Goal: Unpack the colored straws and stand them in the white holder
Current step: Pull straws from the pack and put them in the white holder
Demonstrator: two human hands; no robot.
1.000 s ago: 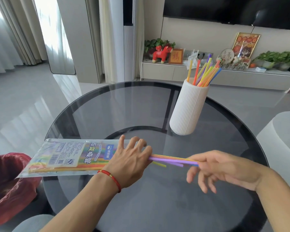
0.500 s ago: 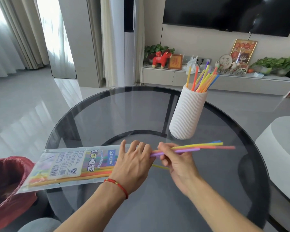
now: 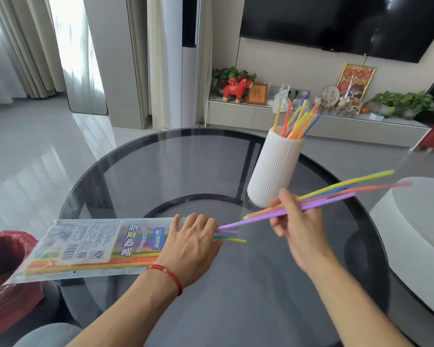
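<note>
A clear plastic straw packet lies flat at the left of the round glass table. My left hand presses its open end, where a few straw tips poke out. My right hand grips a bundle of pulled-out straws, yellow, blue, pink and purple. They point up and right, just in front of the white ribbed holder. That holder stands upright at the table's far right with several coloured straws in it.
A red-lined bin sits below the table's left edge. A white rounded seat is at the right. Beyond the table are a low TV cabinet with ornaments and plants, and a wall-mounted screen.
My right hand has drawn the bundle further out of the packet and lifted it up and right toward the holder. The left hand has stayed on the packet's opening.
</note>
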